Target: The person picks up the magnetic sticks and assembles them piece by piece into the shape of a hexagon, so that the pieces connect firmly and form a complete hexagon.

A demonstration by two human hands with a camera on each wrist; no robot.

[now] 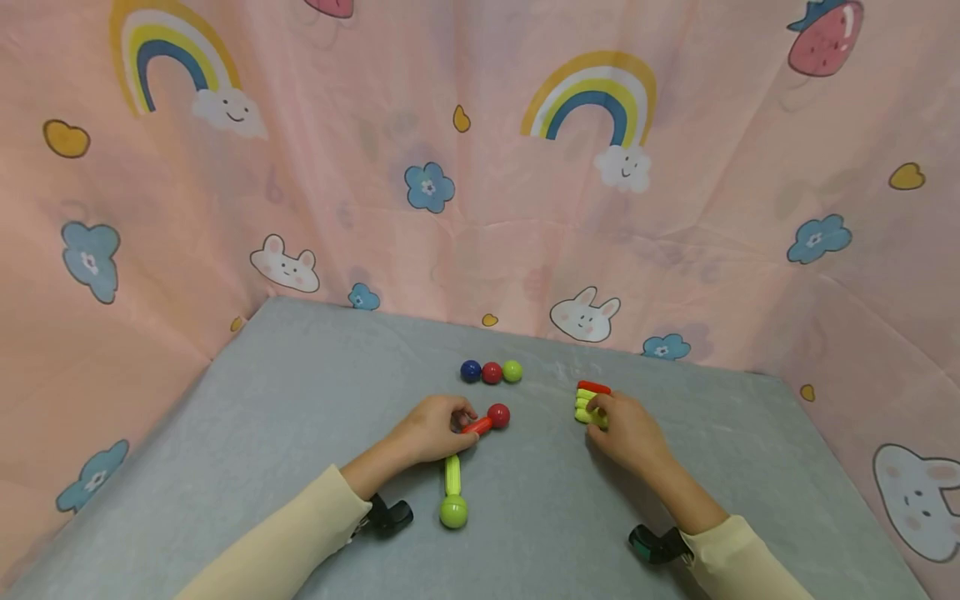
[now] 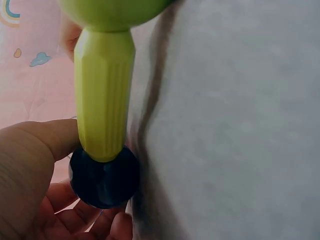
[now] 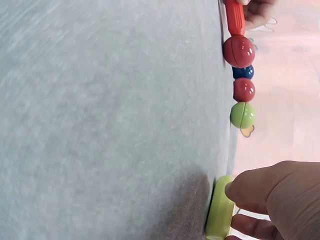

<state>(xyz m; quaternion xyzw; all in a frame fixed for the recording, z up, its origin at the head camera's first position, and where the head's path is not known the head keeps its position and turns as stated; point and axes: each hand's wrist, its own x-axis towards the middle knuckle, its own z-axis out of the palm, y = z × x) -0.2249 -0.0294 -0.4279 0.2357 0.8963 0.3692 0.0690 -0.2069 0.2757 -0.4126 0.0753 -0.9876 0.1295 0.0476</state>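
Blue ball [image 2: 105,185] sits in the left hand [image 1: 431,430], fingers gripping it; right hand [image 1: 632,432] pinches a green rod [image 3: 218,212].

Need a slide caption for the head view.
Left hand holds a ball-and-rod assembly; right hand touches a green rod; three balls in a row beyond.

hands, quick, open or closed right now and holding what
Left hand: closed, holding a blue ball.
Right hand: closed, thumb and fingers pinching a green rod.
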